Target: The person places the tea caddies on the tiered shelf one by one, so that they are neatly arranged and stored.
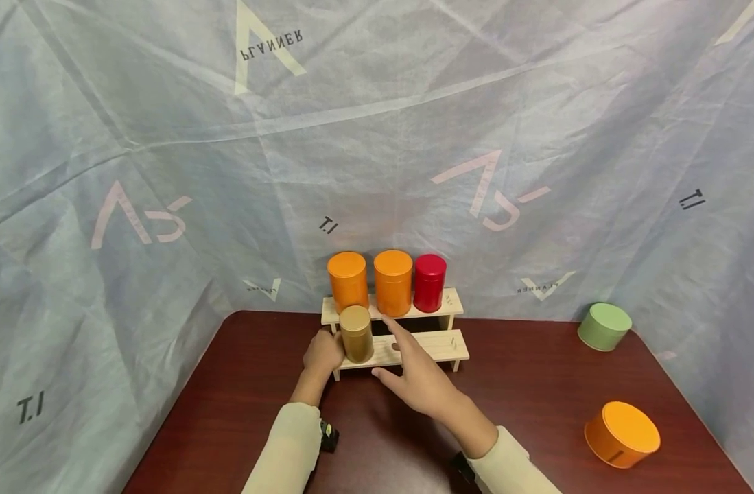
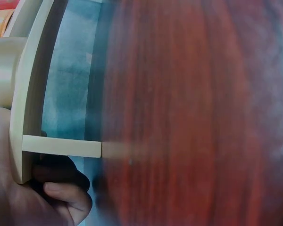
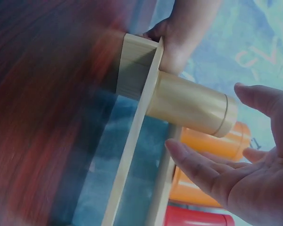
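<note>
A two-tier wooden shelf stands at the back of the table. On its lower tier, at the left end, is an upright gold canister. My left hand grips that end of the lower tier; in the left wrist view, its fingers curl beneath the board beside a leg. My right hand is spread beside the gold canister, thumb and fingers apart; the right wrist view shows a gap between them and the canister. The upper tier holds two orange canisters and a red canister.
A green tin sits at the table's back right corner. Nearer on the right is a short orange tin. A grey printed cloth hangs behind the dark red wooden table and along its sides.
</note>
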Demonstrator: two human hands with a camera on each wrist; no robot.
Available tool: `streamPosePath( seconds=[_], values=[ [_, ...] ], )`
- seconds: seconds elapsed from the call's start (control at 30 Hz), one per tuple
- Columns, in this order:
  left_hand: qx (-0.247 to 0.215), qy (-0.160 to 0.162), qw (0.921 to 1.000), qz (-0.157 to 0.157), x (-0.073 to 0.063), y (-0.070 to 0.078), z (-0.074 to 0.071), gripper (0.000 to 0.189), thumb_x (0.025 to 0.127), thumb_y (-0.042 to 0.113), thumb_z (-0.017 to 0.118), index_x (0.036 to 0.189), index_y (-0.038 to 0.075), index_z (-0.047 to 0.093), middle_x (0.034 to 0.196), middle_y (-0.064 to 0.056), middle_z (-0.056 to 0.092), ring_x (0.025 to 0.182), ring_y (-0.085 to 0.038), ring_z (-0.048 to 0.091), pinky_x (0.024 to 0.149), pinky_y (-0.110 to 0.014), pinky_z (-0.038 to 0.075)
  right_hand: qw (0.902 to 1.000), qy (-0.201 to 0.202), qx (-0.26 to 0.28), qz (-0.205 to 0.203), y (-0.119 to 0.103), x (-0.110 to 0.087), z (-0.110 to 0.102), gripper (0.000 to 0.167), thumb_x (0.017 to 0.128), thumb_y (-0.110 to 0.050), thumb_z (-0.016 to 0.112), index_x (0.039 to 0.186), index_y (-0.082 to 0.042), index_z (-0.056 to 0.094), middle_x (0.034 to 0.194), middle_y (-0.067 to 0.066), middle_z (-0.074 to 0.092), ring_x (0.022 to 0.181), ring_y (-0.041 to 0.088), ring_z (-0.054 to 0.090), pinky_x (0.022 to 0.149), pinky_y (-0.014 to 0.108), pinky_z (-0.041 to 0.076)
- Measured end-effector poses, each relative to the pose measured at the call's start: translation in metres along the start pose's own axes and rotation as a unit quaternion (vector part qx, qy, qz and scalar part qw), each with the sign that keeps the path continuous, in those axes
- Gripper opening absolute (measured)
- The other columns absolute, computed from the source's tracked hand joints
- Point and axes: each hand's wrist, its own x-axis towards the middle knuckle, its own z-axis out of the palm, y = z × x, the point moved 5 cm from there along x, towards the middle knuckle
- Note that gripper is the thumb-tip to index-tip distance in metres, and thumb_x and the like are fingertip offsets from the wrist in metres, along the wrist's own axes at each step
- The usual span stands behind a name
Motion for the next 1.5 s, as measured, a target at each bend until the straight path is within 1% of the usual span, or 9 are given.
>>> streamPosePath(
  seconds=[0.13,0.23,0.33,0.5,0.67,0.97,1.2,1.37,1.5],
  values=[
    [0.001,-0.003,1.0000,0.000,0.000,-0.001,0.000,0.044,0.112,0.038,0.041,0.127,0.005,0.066,0.081,-0.008,0.061,0.068,-0.023,0.058,0.059,-0.037,0.044,0.9996,-0.003,-0.023,0.019,-0.001,-0.012,-0.009,0.089,0.097,-0.031,0.079,0.168,-0.027,0.026,0.170,0.001,0.036,0.138,0.034,0.061,0.111,0.052,0.052],
    [-0.001,-0.007,1.0000,0.000,0.000,-0.001,0.000,0.044,0.112,0.039,0.041,0.126,0.006,0.066,0.079,-0.008,0.060,0.066,-0.023,0.057,0.058,-0.037,0.043,0.9989,-0.005,-0.039,0.025,-0.003,-0.019,-0.015,0.083,0.097,-0.032,0.078,0.166,-0.026,0.032,0.167,0.003,0.041,0.138,0.032,0.060,0.111,0.052,0.052],
    [-0.001,-0.010,1.0000,0.000,0.001,-0.001,0.000,0.044,0.112,0.040,0.041,0.124,0.006,0.066,0.077,-0.007,0.058,0.064,-0.022,0.056,0.057,-0.036,0.042,0.9982,-0.003,-0.057,0.019,-0.005,-0.025,-0.021,0.077,0.097,-0.032,0.078,0.163,-0.021,0.039,0.164,0.003,0.046,0.140,0.031,0.058,0.114,0.052,0.050],
    [-0.001,-0.008,1.0000,-0.002,0.003,-0.002,0.002,0.044,0.112,0.040,0.040,0.125,0.007,0.066,0.078,-0.007,0.058,0.066,-0.023,0.056,0.058,-0.037,0.042,0.9943,0.009,-0.106,-0.002,-0.007,-0.036,-0.032,0.069,0.096,-0.033,0.080,0.155,-0.014,0.050,0.158,0.003,0.054,0.144,0.023,0.056,0.117,0.048,0.047],
    [-0.002,-0.002,1.0000,-0.001,0.003,-0.001,0.001,0.043,0.112,0.039,0.041,0.123,0.007,0.067,0.079,-0.008,0.060,0.068,-0.024,0.057,0.059,-0.038,0.043,0.9900,0.020,-0.139,-0.017,-0.007,-0.048,-0.041,0.059,0.094,-0.032,0.082,0.145,-0.014,0.058,0.149,0.003,0.061,0.137,0.021,0.061,0.115,0.046,0.050],
    [0.010,-0.005,0.9999,-0.001,0.003,-0.001,0.002,0.045,0.112,0.039,0.041,0.126,0.005,0.066,0.082,-0.010,0.062,0.068,-0.024,0.058,0.059,-0.038,0.043,0.9871,0.015,-0.159,-0.001,-0.001,-0.067,-0.052,0.047,0.094,-0.030,0.081,0.136,-0.016,0.065,0.140,-0.002,0.066,0.131,0.019,0.064,0.110,0.045,0.053],
    [0.014,-0.011,0.9998,-0.004,0.003,-0.002,0.002,0.046,0.113,0.040,0.042,0.135,0.006,0.064,0.087,-0.010,0.066,0.072,-0.024,0.060,0.060,-0.038,0.045,0.9833,0.024,-0.180,0.001,0.002,-0.076,-0.060,0.042,0.093,-0.029,0.082,0.131,-0.016,0.069,0.134,-0.001,0.069,0.127,0.020,0.066,0.107,0.046,0.055],
    [0.011,-0.006,0.9999,-0.003,0.003,-0.002,0.002,0.045,0.113,0.040,0.041,0.131,0.006,0.065,0.086,-0.010,0.065,0.072,-0.025,0.060,0.060,-0.039,0.046,0.9784,0.049,-0.200,-0.014,0.005,-0.083,-0.071,0.039,0.091,-0.027,0.084,0.126,-0.016,0.071,0.130,0.000,0.071,0.125,0.021,0.067,0.105,0.047,0.056],
    [0.011,-0.003,0.9999,-0.002,0.003,-0.002,0.001,0.044,0.112,0.039,0.041,0.128,0.006,0.066,0.086,-0.011,0.064,0.072,-0.025,0.060,0.061,-0.040,0.046,0.9724,0.077,-0.217,-0.037,0.008,-0.091,-0.084,0.039,0.088,-0.024,0.086,0.123,-0.015,0.072,0.126,0.002,0.074,0.126,0.029,0.067,0.106,0.053,0.054]
  ],
)
